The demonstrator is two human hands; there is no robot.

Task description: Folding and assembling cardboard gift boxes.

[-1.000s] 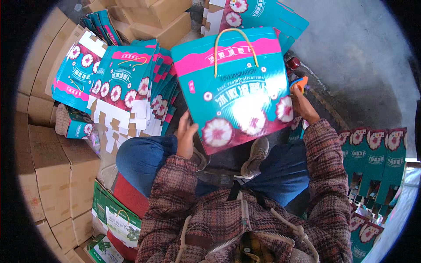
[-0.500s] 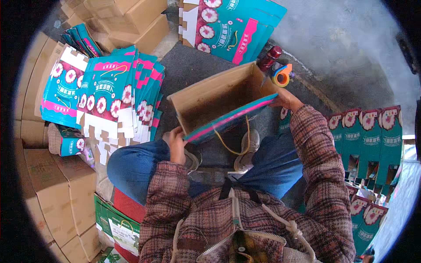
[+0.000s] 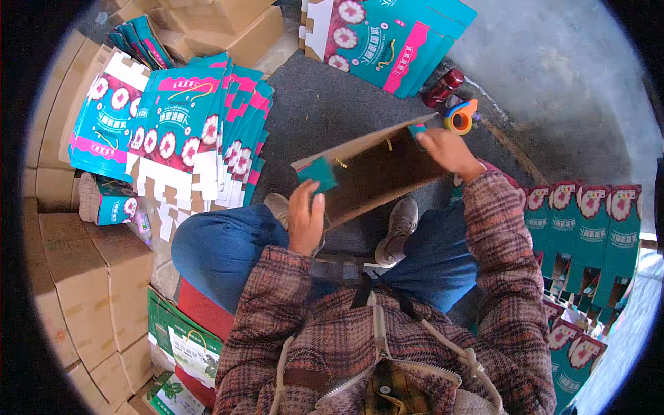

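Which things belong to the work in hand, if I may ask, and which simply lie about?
Likely in use: open, teal-flapped brown cardboard box; flat teal-and-pink cardboard cartons.

Likely lying about: glossy dark-red cylindrical object; green-and-white printed cartons.

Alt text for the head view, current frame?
From above, a person's left hand and right hand are at the teal flaps on opposite ends of an open carton, brown inside. Flat teal cartons are piled at left; an orange tape dispenser lies beyond the right hand.

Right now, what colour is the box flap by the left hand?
The flap is teal, seen best in the head view.
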